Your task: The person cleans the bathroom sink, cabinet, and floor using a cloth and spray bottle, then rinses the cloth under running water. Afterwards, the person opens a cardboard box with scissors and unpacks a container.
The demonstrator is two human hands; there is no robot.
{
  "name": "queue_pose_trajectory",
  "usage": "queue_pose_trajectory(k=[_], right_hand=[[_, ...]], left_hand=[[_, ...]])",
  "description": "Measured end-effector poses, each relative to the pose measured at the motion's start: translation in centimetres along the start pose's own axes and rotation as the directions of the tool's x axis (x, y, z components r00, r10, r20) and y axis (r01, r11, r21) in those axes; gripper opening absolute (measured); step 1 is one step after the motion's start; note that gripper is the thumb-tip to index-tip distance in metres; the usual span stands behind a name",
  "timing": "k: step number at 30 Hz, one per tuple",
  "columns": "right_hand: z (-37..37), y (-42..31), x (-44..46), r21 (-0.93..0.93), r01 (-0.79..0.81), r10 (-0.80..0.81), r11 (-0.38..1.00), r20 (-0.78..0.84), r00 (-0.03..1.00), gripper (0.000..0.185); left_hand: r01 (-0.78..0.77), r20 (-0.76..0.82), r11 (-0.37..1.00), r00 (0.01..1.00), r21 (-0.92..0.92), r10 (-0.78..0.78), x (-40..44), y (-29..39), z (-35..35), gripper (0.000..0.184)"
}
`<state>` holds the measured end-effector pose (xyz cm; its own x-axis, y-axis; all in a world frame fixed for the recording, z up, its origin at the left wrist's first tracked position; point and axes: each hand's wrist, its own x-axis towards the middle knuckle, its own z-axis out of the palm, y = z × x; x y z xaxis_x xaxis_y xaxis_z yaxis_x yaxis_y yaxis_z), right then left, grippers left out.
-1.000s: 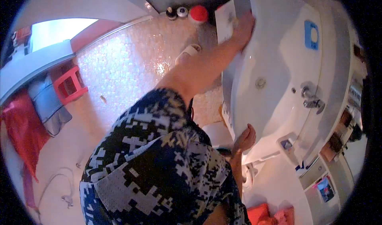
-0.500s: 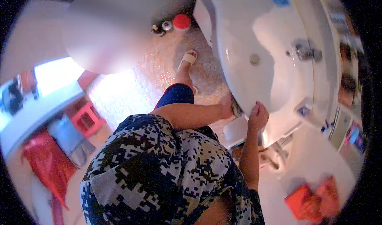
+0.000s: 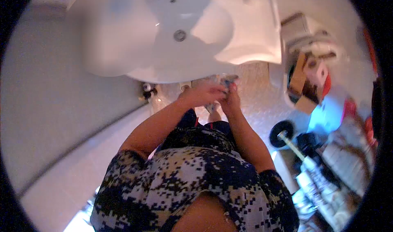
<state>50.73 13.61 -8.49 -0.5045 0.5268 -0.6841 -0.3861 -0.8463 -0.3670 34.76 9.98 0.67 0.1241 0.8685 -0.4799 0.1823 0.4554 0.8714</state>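
We count two hands, one small grey-blue thing, one sink, one drain, one plunger and one open cardboard box. The left hand (image 3: 206, 94) and the right hand (image 3: 231, 102) are together below the sink's front edge, in front of the body. The small grey-blue thing (image 3: 227, 83) is at the fingers of the right hand, which grips it; blur prevents us from identifying it. The left hand's fingers reach across to the right hand, and we cannot tell whether they are closed on anything.

Beyond the hands, the white sink (image 3: 245, 39) spans the top of the view, with its drain (image 3: 179, 35) exposed. A round, pale blur covers the sink's left end. At lower right we note the plunger (image 3: 282, 134), with a black cup and a pale stick, near a crowded pile of blurred items. Above it is the cardboard box (image 3: 302, 74). Dark-topped bottles (image 3: 148, 91), too blurred to count, are near the grey wall (image 3: 61, 76). The forearms and patterned shirt (image 3: 192, 166) obstruct much of the floor.
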Motion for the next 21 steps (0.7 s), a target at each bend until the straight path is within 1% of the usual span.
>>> queue_pose_trajectory(k=[1, 2, 3, 4, 5, 6, 7, 8, 9, 10, 11, 12, 13, 14, 15, 17, 19, 20, 21], right_hand=[[1.3, 1.9, 1.0, 0.115, -0.090, 0.093, 0.989, -0.016, 0.996, 0.053], [3.4, 4.9, 0.9, -0.025, 0.059, -0.059, 0.998, -0.030, 0.998, 0.052], [6.4, 7.6, 1.1, -0.161, 0.199, -0.207, 0.967, -0.034, 0.978, 0.052], [9.1, 9.3, 1.8, -0.309, 0.317, -0.344, 0.897, -0.034, 0.938, 0.051], [10.3, 9.8, 3.1, -0.149, 0.305, -0.320, 0.941, -0.090, 0.943, 0.051], [11.6, 10.3, 4.3, 0.018, 0.300, -0.294, 0.954, -0.146, 0.944, 0.052], [12.0, 9.6, 5.8, 0.501, 0.161, -0.106, 0.851, -0.136, 0.985, 0.052], [11.9, 8.8, 7.2, 0.853, 0.001, 0.030, 0.522, -0.019, 0.999, 0.053], [10.5, 7.3, 8.7, 0.723, 0.164, -0.111, 0.671, -0.120, 0.986, 0.057], [8.3, 4.9, 9.7, 0.553, 0.321, -0.260, 0.769, -0.188, 0.947, 0.062], [7.3, -0.2, 8.7, 0.541, 0.373, -0.290, 0.754, -0.235, 0.928, 0.061], [5.2, -2.7, 11.0, 0.456, 0.580, -0.551, 0.675, -0.211, 0.807, 0.061], [1.8, -4.4, 15.7, 0.422, 0.715, -0.664, 0.557, -0.291, 0.689, 0.062], [0.6, -6.9, 16.8, 0.332, 0.796, -0.664, 0.506, -0.439, 0.605, 0.062], [0.2, -9.1, 16.7, 0.227, 0.861, -0.652, 0.455, -0.574, 0.496, 0.063], [1.4, -6.2, 17.2, -0.019, 0.842, -0.729, 0.539, -0.511, 0.455, 0.064], [4.8, -1.0, 15.1, -0.281, 0.765, -0.779, 0.580, -0.464, 0.421, 0.064], [6.5, 1.8, 13.8, -0.336, 0.740, -0.794, 0.583, -0.427, 0.432, 0.064], [7.5, 4.5, 12.3, -0.336, 0.712, -0.780, 0.616, -0.383, 0.495, 0.065]], left_hand=[[0.087, -0.257, 0.974, 0.966, 0.207, -0.031, -0.6, 1.0, -2.1, 0.027], [0.070, -0.479, 0.898, 0.863, 0.434, 0.164, -1.4, 0.1, -4.1, 0.037], [0.047, -0.458, 0.761, 0.821, 0.648, 0.340, -0.5, 1.1, -6.0, 0.042], [0.023, -0.389, 0.583, 0.766, 0.812, 0.512, 1.3, 1.8, -7.0, 0.047], [0.022, -0.334, 0.564, 0.825, 0.825, 0.455, 3.1, -0.4, -7.6, 0.052], [0.027, -0.283, 0.543, 0.875, 0.840, 0.394, 3.8, -3.0, -7.9, 0.057], [0.037, -0.242, 0.522, 0.912, 0.852, 0.330, 4.4, -4.7, -8.1, 0.061], [-0.008, -0.198, 0.519, 0.919, 0.855, 0.340, 4.2, -4.9, -8.3, 0.064], [-0.039, -0.170, 0.519, 0.922, 0.854, 0.349, 3.3, -4.7, -8.1, 0.067], [-0.066, -0.145, 0.514, 0.922, 0.855, 0.360, 2.6, -3.9, -7.4, 0.070], [-0.069, -0.053, 0.380, 0.952, 0.922, 0.300, 2.6, -2.6, -6.2, 0.073], [-0.087, -0.053, 0.439, 0.954, 0.894, 0.296, 2.6, -2.8, -6.0, 0.073], [-0.109, -0.049, 0.492, 0.953, 0.864, 0.298, 2.9, -2.9, -6.0, 0.073], [-0.133, -0.043, 0.540, 0.952, 0.831, 0.302, 3.1, -2.9, -6.0, 0.073], [-0.139, -0.043, 0.561, 0.953, 0.816, 0.300, 3.2, -2.8, -5.8, 0.072], [-0.144, -0.046, 0.601, 0.956, 0.786, 0.290, 3.0, -3.0, -6.3, 0.070], [-0.170, -0.028, 0.604, 0.952, 0.779, 0.303, 2.8, -3.1, -6.2, 0.070], [-0.180, -0.026, 0.611, 0.950, 0.771, 0.312, 2.9, -3.3, -6.3, 0.069], [-0.186, -0.023, 0.619, 0.949, 0.763, 0.313, 2.9, -3.5, -6.3, 0.069]])
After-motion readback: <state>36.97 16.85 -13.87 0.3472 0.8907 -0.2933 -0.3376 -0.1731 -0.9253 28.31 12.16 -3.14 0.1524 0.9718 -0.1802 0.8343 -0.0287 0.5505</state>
